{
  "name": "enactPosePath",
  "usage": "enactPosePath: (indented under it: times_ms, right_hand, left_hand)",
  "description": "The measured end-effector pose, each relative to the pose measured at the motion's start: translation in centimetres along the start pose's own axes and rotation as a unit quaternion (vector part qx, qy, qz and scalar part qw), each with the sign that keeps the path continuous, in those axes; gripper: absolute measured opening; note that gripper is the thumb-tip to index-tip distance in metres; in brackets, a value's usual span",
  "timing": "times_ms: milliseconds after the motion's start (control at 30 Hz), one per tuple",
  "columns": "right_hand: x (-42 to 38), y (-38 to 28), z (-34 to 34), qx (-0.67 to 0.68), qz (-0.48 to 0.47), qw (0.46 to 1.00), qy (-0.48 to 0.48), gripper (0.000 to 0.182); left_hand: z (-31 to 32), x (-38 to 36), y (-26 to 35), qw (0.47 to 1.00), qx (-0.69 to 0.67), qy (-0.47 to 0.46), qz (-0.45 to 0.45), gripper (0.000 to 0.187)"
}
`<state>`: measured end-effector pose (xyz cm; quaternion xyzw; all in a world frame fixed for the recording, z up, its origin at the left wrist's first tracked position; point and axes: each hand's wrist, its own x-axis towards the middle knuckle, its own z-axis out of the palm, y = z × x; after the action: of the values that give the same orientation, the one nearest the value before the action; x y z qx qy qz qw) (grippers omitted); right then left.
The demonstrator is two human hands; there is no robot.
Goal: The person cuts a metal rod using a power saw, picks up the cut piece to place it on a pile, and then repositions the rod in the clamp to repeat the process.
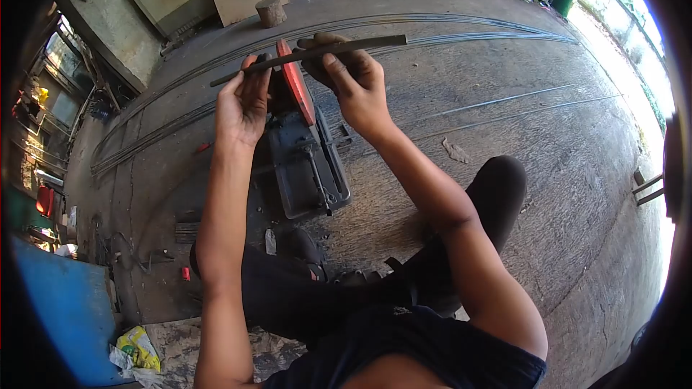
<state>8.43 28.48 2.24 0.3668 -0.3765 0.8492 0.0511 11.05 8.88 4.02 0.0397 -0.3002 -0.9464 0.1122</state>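
Observation:
A dark, straight metal bar is held up in front of me, slanting a little upward to the right. Near its left end, the fingers of my left hand are closed around it. My right hand grips the bar closer to its right end, thumb in front and blackened fingers behind. Just beyond and below the bar stands a cut-off saw with a red blade guard and a grey metal base. Part of the saw is hidden by the bar and my hands.
Long thin metal rods lie across the concrete floor beyond the saw. Short dark bars are stacked to its left. A wood stump stands at the back. My bent knee is at the right, and a blue panel stands at the left.

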Motion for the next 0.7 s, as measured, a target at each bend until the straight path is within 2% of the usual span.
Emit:
enactPosePath:
  times_ms: [100, 367, 700]
  right_hand:
    - [0.0, 0.1, -0.2, 0.034, 0.009, 0.999, 0.010, 0.028]
    - [0.0, 0.5, -0.4, 0.082, 0.032, 0.996, 0.025, 0.028]
    - [0.0, 0.5, -0.5, 0.080, 0.044, 0.995, 0.038, 0.028]
  left_hand:
    - [0.4, -0.3, 0.1, 0.999, 0.017, -0.028, 0.019, 0.036]
    - [2.0, -1.1, -0.5, 0.995, 0.030, 0.042, 0.082, 0.033]
    - [1.8, -1.1, -0.3, 0.996, 0.022, 0.043, 0.073, 0.033]
